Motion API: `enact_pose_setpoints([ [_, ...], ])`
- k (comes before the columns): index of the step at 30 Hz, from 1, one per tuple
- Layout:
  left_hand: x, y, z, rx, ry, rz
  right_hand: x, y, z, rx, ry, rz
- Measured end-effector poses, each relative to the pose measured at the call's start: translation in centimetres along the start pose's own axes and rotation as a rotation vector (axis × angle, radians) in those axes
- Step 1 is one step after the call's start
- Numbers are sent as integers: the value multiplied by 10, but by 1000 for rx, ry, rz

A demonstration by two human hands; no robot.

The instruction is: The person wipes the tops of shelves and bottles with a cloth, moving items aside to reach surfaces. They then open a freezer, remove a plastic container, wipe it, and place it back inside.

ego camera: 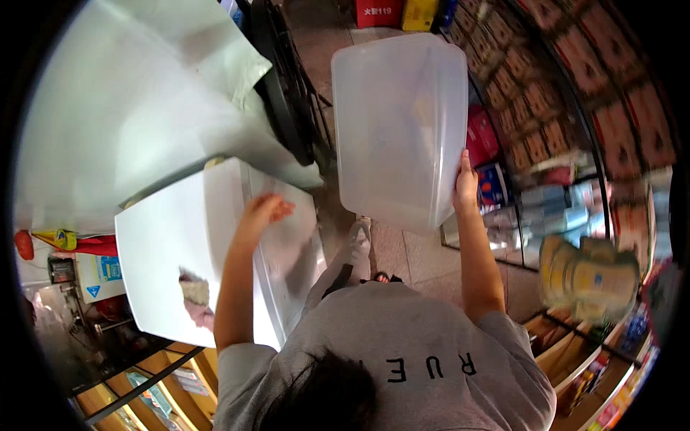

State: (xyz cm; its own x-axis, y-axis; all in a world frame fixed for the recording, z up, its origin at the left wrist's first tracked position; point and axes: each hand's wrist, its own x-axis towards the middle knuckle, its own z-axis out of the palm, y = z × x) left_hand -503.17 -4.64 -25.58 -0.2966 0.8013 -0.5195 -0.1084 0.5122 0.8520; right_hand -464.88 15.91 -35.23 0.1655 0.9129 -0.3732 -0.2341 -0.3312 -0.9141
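Note:
A translucent plastic storage box (396, 132) is held up over the walkway, its broad face towards the camera. My right hand (466, 183) grips its right edge, fingers along the rim. To the left, my left hand (268, 209) is blurred, with loosely bent fingers and nothing visible in it. It is over the side part of a white box-shaped unit (167, 231); whether it touches is unclear. A crumpled greyish-pink cloth (197, 299) lies on the unit's white top.
A pale sheet (135, 108) spreads at upper left beside dark folded furniture (283, 81). Stacked cartons (517, 91) line the right, above shelving. A yellowish packaged bundle (590, 277) is at lower right. Red (379, 13) and yellow (419, 14) containers are on the floor ahead. Wooden shelves (172, 382) are at lower left.

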Motion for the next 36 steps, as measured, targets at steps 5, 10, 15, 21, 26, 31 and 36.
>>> enact_pose_setpoints([
  [5, 87, -20, 17, -43, 16, -86, 102, -27, 110, 59, 77, -57],
  [10, 147, 54, 39, 372, -113, 208, 192, -63, 209, -85, 56, -168],
  [15, 225, 145, 83, -121, -18, 148, 310, -48, 278, -330, 125, -93],
  [21, 339, 220, 89, -233, 268, 118, 435, -102, 377, -275, -56, -59],
  [26, 450, 297, 70, -160, 503, 409, 543, -100, 509, -515, -74, -96],
  [31, 544, 359, 26, -35, 641, 362, 605, -97, 624, -477, -95, 1],
  [36, 636, 370, -14, 27, 707, 419, 662, -121, 744, -198, -214, 127],
])
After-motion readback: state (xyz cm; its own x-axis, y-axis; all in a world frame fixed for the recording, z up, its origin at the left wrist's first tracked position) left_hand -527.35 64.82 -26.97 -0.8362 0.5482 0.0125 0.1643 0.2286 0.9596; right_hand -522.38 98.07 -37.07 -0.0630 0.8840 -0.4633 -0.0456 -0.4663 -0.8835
